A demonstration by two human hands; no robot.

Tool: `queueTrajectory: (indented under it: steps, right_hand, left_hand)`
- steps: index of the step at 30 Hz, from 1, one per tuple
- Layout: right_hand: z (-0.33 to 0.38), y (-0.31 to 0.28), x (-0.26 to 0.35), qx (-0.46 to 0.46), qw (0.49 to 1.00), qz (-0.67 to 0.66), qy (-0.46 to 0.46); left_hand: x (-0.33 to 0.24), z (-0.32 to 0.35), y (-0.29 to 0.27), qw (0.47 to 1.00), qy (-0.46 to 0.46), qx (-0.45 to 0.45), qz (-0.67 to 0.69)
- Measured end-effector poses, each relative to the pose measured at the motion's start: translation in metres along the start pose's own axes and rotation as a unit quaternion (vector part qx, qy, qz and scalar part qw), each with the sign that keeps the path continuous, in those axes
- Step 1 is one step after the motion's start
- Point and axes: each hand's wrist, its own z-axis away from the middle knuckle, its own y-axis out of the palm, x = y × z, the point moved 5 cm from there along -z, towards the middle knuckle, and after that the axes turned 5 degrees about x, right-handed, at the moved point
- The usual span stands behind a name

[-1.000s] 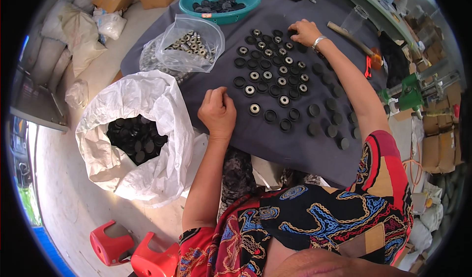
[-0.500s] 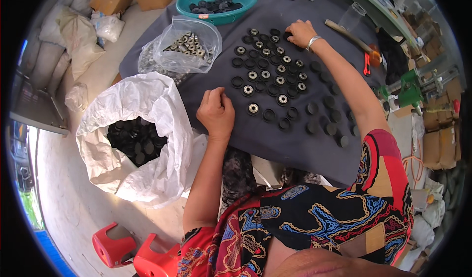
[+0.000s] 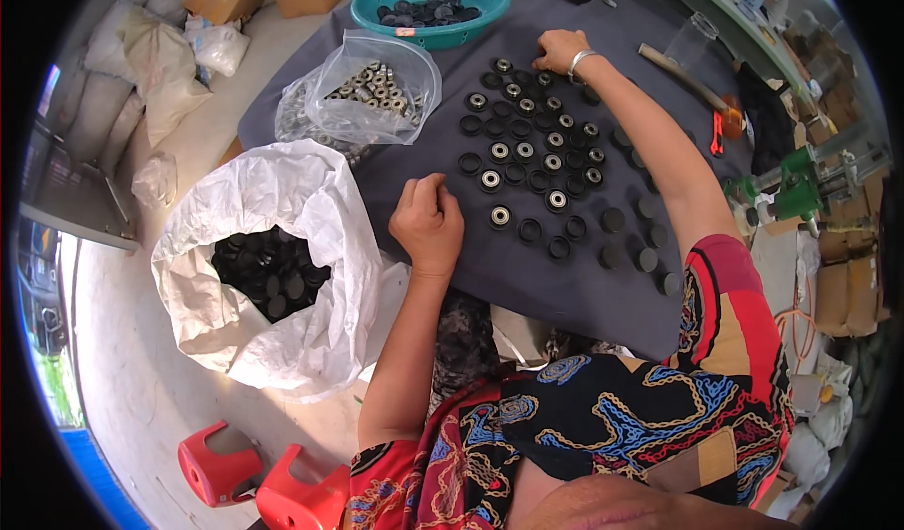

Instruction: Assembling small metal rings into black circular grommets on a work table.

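My right hand [image 3: 562, 52] reaches to the far edge of a group of round black cups [image 3: 529, 230] on the cloth. Its fingers are bent together and point down; what is under the fingertips is hidden. Several of the cups have a silver ball bearing [image 3: 499, 216] seated in them, others stand hollow. My left hand [image 3: 427, 225] is closed in a loose fist above the near left part of the table, and its contents do not show. Left of the cups, a clear plastic bag [image 3: 426, 69] of loose bearings lies open.
Plain black discs [image 3: 646, 260] lie on the grey cloth [image 3: 527, 281] at the right. A white sack [image 3: 353, 266] of black parts stands at left, a teal basin [image 3: 443, 36] of dark discs at the back. A hammer [image 3: 680, 73] lies far right. Red stools [image 3: 218, 464] stand lower left.
My right hand has moved left and slightly away, over the far edge of the cups. My left hand stays closed in much the same place. The whole view has shifted slightly.
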Motion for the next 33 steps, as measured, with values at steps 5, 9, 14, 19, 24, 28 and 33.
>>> queueTrajectory:
  steps: [5,9,14,19,24,28,33]
  right_hand:
    - [0.003,0.004,-0.010,-0.051,0.998,-0.026,0.003]
    - [0.028,-0.004,-0.007,-0.110,0.990,-0.073,-0.038]
    - [0.043,0.003,0.020,-0.044,0.985,0.023,-0.166]
    - [0.038,0.007,0.014,-0.051,0.986,0.013,-0.161]
    - [0.040,0.008,0.016,-0.104,0.982,0.023,-0.156]
    - [0.042,0.009,0.017,-0.164,0.977,0.019,-0.135]
    - [0.041,0.006,0.018,-0.227,0.952,0.075,-0.192]
  left_hand:
    - [-0.001,-0.001,-0.001,1.000,0.011,-0.008,-0.002]
    - [0.000,-0.001,0.000,1.000,0.008,-0.003,-0.010]
    - [0.001,-0.001,-0.001,1.000,0.018,-0.021,0.003]
    - [0.000,-0.001,0.002,0.999,0.019,-0.025,-0.006]
    - [0.001,0.001,-0.001,1.000,0.002,-0.004,-0.004]
    - [0.001,0.001,0.000,1.000,0.006,-0.010,0.005]
    - [0.001,-0.001,0.000,1.000,0.006,-0.014,0.004]
